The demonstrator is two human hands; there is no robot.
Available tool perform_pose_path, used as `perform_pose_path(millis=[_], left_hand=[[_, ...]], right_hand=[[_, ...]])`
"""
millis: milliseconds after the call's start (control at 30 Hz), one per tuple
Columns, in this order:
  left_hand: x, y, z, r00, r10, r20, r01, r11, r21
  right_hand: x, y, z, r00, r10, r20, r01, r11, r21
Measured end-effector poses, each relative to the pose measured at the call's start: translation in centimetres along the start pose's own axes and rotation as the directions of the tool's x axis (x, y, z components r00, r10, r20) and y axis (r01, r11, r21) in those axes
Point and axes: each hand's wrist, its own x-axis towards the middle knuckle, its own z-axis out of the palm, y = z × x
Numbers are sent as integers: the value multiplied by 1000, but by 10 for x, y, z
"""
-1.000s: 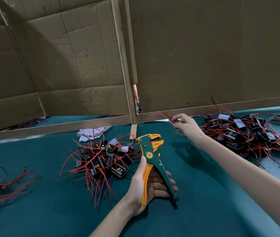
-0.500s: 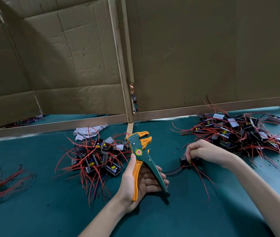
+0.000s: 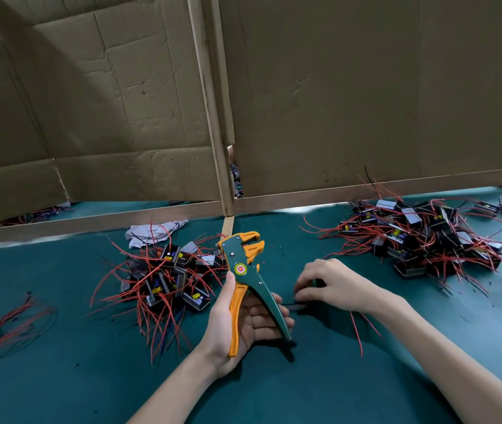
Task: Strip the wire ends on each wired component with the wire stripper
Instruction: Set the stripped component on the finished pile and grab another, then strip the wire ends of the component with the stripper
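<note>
Head-worn view — forward, downward, near

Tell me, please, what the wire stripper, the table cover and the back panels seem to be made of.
Wire stripper: green and orange body looks like smooth moulded plastic, evenly coloured. Table cover: teal, matte, no glare; probably felt or a rubber mat. Back panels: brown corrugated cardboard, creased and dented, framed by pale wooden strips.

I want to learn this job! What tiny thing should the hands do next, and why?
Probably the right hand, holding a part, should bring its red wire end to the wire stripper: the left hand holds that ready, with nothing in its mouth.
</note>
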Motion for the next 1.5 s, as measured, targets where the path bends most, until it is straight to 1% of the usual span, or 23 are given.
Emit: perform_pose_path(millis=[67,200,400,500,533,567,633,700,800,900,1000,1100,1200,1267,1333,1500], left_hand=[[0,0,0,1000,2,-7,-2,1000,-1],[1,0,-1,1000,12,-25,-12,1000,-16],[0,0,-4,999,33,-41,-36,997,-73],[1,-1,-5,999,25,-33,-28,996,-84],[1,-1,-6,999,19,-27,-21,997,-80],[1,-1,-6,1000,11,-19,-12,997,-78],[1,-1,-7,1000,-12,9,13,997,-81],[2,-1,-7,999,-27,47,31,996,-83],[2,-2,-7,994,-37,105,50,991,-121],[1,-1,-6,987,-59,153,81,987,-141],[0,1,-4,978,-88,190,109,989,-99],[-2,2,-2,968,-111,223,125,991,-48],[-5,3,-3,951,-133,279,146,989,-24],[-6,4,-3,937,-144,318,143,989,27],[-7,4,-4,925,-165,343,152,986,63],[-7,3,-5,910,-174,375,167,985,51]], right_hand=[[-2,0,-2,1000,-8,30,8,1000,2],[-2,1,2,998,-22,56,28,994,-105],[-5,-1,1,989,-19,146,29,997,-69],[-4,-2,6,993,-5,116,16,996,-92],[-4,-4,6,997,13,76,-8,998,-62],[-4,-6,5,999,38,24,-39,999,11],[-5,-8,2,992,103,-74,-83,969,232],[-5,-9,-3,980,160,-121,-102,916,389],[-6,-10,-6,972,208,-106,-109,807,580],[-5,-13,-7,970,226,-86,-76,624,778],[-5,-16,-9,985,161,-57,-15,414,910],[-5,-20,-11,993,117,-12,-15,232,973],[-4,-24,-10,995,103,17,-28,104,994],[-5,-27,-10,994,108,29,-33,29,999],[-5,-28,-10,990,132,52,-52,-9,999],[-7,-28,-11,982,160,100,-95,-37,995]])
